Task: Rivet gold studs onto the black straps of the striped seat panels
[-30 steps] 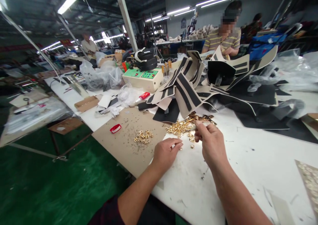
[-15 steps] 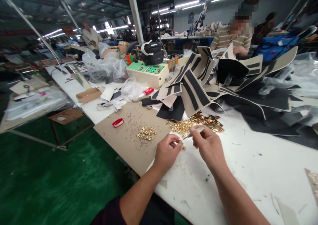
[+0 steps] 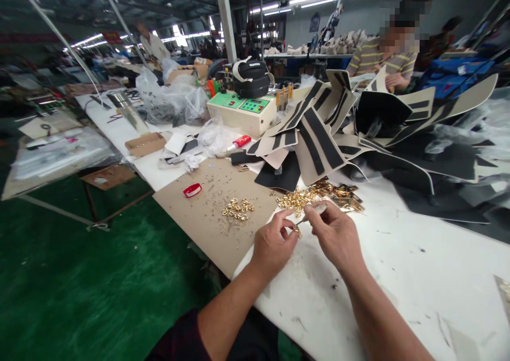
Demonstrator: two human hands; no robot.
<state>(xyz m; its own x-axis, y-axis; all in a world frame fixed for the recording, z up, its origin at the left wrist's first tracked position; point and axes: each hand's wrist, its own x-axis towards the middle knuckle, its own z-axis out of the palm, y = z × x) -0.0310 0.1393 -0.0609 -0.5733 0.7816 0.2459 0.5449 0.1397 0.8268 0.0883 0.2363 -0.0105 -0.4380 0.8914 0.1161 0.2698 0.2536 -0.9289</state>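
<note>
Thumb and fingertips of my left hand (image 3: pixel 274 243) pinch a small gold metal fitting (image 3: pixel 298 230) just above the white tabletop. My right hand (image 3: pixel 337 236) is closed round a slim tool (image 3: pixel 303 220) with a metal shaft and a pale handle. Its tip meets the fitting or lies very close to it; the fingers hide the exact contact. Just beyond both hands spreads a heap of gold metal fittings (image 3: pixel 297 199), with flat gold pieces (image 3: pixel 342 195) at its right. A smaller group of gold fittings (image 3: pixel 238 209) lies left of my left hand on a brown board (image 3: pixel 179 204).
A red-rimmed piece (image 3: pixel 193 190) and dark scraps lie on the board. Behind are a red-capped tube (image 3: pixel 241 141), a cream machine with green panels (image 3: pixel 243 114) and stacked beige-and-black panels (image 3: pixel 319 143). Across the table sits a person in a striped shirt (image 3: pixel 382 58).
The view has shifted slightly, so the scene sits a little differently. The tool's tip has come to the fitting in my left fingers; both hands keep their holds.
</note>
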